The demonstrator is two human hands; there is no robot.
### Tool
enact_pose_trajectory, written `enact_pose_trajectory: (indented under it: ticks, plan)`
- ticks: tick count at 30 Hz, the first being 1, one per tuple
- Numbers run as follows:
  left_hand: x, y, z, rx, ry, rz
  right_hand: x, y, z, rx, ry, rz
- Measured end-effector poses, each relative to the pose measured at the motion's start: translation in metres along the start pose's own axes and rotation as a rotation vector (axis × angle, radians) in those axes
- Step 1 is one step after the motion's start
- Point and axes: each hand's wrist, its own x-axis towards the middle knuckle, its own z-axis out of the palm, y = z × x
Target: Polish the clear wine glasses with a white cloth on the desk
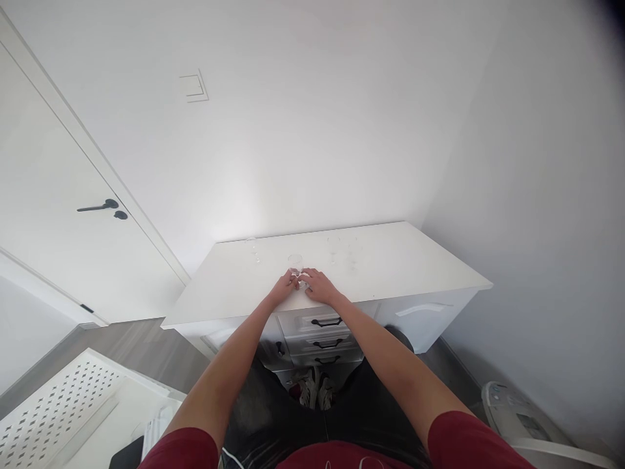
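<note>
A clear stemmed glass (295, 260) stands upright near the front of the white cabinet top (390, 267). From its left side, my left hand (284, 286) has its fingers closed around the lower part of the glass. On the other side my right hand (318, 285) bends its fingers onto the stem and base, which they partly hide. Behind and to the left is another clear stemmed glass (252, 248). Farther back on the right, a third glass (333, 246) stands beside a faint, transparent glass (353, 253).
Below the top are drawers with black handles (327, 322). A wall rises behind, with a light switch (193, 85). At left is a white door with a dark handle (100, 206). A white perforated piece (63, 397) lies lower left; a grey appliance (522, 417) stands lower right.
</note>
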Motion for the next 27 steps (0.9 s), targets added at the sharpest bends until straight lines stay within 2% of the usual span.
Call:
enact_pose_trajectory:
  ticks: [6,13,21,27]
  plan:
    - [-0.001,-0.003,-0.002,-0.003,0.013,-0.027,0.001,0.003,0.006,-0.002,-0.032,-0.028]
    - [0.000,-0.003,-0.003,0.073,-0.001,0.019,-0.002,-0.002,0.002,-0.051,-0.068,-0.048]
    - [-0.004,0.006,-0.003,0.044,-0.032,-0.009,-0.018,0.003,0.006,-0.115,-0.066,0.192]
    - [-0.008,0.013,-0.006,0.049,-0.039,-0.042,-0.033,0.021,-0.005,-0.142,-0.108,0.246]
